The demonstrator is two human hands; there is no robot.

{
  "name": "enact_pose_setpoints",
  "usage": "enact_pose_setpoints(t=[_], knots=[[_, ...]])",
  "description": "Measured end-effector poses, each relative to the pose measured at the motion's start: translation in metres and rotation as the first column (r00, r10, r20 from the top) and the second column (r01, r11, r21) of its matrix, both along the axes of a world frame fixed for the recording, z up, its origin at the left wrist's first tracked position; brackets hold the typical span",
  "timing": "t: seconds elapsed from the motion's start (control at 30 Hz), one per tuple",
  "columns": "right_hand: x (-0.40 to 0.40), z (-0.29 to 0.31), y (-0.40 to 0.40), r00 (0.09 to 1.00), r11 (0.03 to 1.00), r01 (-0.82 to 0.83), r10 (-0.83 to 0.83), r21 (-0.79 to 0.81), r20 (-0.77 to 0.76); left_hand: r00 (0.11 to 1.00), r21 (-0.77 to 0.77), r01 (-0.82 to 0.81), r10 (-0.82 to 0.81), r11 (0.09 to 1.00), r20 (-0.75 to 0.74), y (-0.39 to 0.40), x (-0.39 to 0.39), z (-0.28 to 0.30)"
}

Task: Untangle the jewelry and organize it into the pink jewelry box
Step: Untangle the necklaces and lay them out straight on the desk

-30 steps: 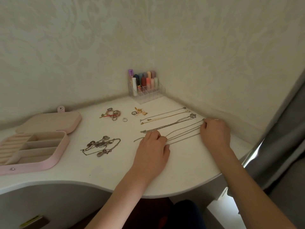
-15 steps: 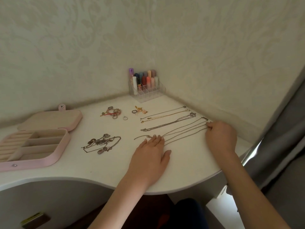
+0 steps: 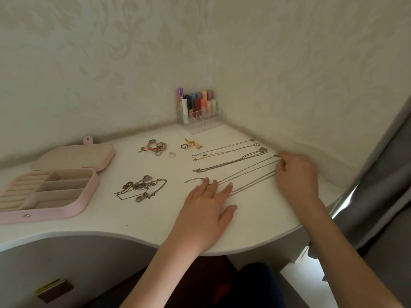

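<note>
Nearest us, our left hand [image 3: 206, 203] lies flat on the white curved-edge tabletop [image 3: 133, 221], fingers straight and slightly spread, the fingertips [image 3: 229, 185] pressing on the near ends of the long thin silver chains [image 3: 249, 176] laid out in diagonal lines. Our right hand [image 3: 297, 174] sits at the far end of the same chains, near the wall; its fingers are curled and seem to pinch the chain ends by the thumb, though the exact contact is too small to make out.

To the left of our left hand lies a tangled clump of dull silver necklaces with an oval pendant [image 3: 141, 188], apart from the straightened chains. Further left, at the table's edge, the pink jewelry box [image 3: 55, 210] stands open, its beige lined compartments showing, with the lid [image 3: 73, 155] folded back flat behind it.

Beyond the chains under our hands, three more lie parallel: a doubled silver chain [image 3: 231, 162], a thin gold chain [image 3: 224, 152], and a fine silver one [image 3: 222, 147]. Left of these sit a small cluster of gold and pearl earrings [image 3: 193, 145], a single silver ring [image 3: 172, 154], and a heap of rings and a red-stemmed pin [image 3: 155, 147].

In the far corner stands a clear acrylic organizer filled with lipsticks [image 3: 200, 110], against the pale patterned wallpaper [image 3: 133, 63].
</note>
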State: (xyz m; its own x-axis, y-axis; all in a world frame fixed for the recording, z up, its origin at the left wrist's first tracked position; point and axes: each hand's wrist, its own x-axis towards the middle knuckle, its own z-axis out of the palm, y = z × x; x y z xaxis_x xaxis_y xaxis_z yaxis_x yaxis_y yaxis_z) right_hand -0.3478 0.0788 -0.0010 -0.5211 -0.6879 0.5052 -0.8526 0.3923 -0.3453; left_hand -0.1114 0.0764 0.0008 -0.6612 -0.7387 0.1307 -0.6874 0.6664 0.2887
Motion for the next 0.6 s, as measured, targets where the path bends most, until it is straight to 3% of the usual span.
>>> enact_pose_setpoints(t=[0.1,0.2,0.4,0.5,0.6], knots=[[0.001,-0.003,-0.006,0.985,0.970,-0.167,0.171,0.176,-0.008,1.000,-0.010,-0.003,0.003,1.000,0.006,-0.002,-0.001,-0.002],[-0.005,-0.008,-0.009,0.991,0.944,-0.131,0.121,0.303,0.051,0.998,0.002,-0.031,0.030,1.000,0.063,-0.004,-0.002,-0.003],[-0.005,-0.009,-0.009,0.985,0.951,-0.168,0.153,0.261,0.075,0.996,0.008,-0.059,0.058,0.998,0.074,-0.002,-0.002,-0.001],[-0.003,-0.005,-0.008,0.972,0.955,-0.234,0.235,0.182,0.015,0.995,-0.014,-0.084,0.083,0.996,-0.054,-0.002,0.000,0.000],[0.014,0.001,-0.006,0.941,0.942,-0.337,0.337,0.002,-0.019,0.962,-0.004,-0.136,0.131,0.991,-0.240,-0.001,0.007,0.002]])
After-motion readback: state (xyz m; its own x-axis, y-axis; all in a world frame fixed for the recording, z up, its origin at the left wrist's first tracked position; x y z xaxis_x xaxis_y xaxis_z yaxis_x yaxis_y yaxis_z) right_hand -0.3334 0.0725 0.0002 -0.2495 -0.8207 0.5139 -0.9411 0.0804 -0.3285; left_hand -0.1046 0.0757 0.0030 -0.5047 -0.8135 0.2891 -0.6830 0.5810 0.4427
